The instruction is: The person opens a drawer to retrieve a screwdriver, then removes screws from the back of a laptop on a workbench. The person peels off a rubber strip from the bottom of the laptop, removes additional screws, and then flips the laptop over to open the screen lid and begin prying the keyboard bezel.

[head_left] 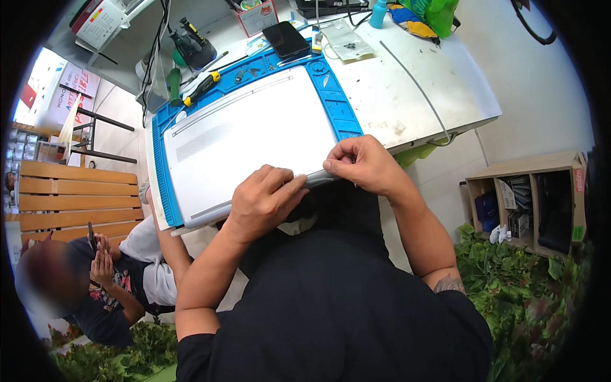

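A silver laptop [254,140] lies closed with its underside up, showing a vent grille and long rubber strips. It rests on a blue repair mat [340,111] with moulded compartments. My left hand [266,200] is closed at the middle of the laptop's near edge, thumb side hidden, fingers bent over the rim. Close to the near right corner, my right hand [366,165] has its thumb and index finger pinched at the same edge, the other fingers curled in. Whether anything small sits between those fingertips is hidden.
A yellow-and-black screwdriver [202,88], a black phone [286,39] and a plastic bag of small parts [347,41] lie beyond the laptop. A grey cable [417,83] crosses the white table [439,70]. A seated person [95,274] holds a phone at the left.
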Motion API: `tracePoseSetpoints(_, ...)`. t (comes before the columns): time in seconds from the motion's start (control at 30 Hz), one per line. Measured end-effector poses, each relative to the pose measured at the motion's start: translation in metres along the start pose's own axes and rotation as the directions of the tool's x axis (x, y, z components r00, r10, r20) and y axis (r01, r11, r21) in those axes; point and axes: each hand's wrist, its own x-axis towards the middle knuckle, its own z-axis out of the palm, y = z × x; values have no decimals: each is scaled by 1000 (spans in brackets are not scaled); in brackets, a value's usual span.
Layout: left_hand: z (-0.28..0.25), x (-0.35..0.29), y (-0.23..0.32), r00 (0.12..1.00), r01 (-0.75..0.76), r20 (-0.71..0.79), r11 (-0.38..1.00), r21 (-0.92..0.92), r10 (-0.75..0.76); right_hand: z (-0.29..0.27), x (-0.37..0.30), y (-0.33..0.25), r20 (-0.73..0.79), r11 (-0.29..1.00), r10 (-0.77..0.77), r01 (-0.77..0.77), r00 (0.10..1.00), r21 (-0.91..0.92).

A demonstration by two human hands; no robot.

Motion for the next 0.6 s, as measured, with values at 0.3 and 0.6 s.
tracePoseSetpoints(0.3, 7, 7, -1, 1000, -11, -16, 997, -77, 10, -3, 0, 0, 47, 1000, -23, 23, 999, -6)
tracePoseSetpoints(0.6, 23, 21, 15, 1000, -11, 8, 999, -46, 11, -8, 4, -2, 98, 1000, 11, -10, 995, -10)
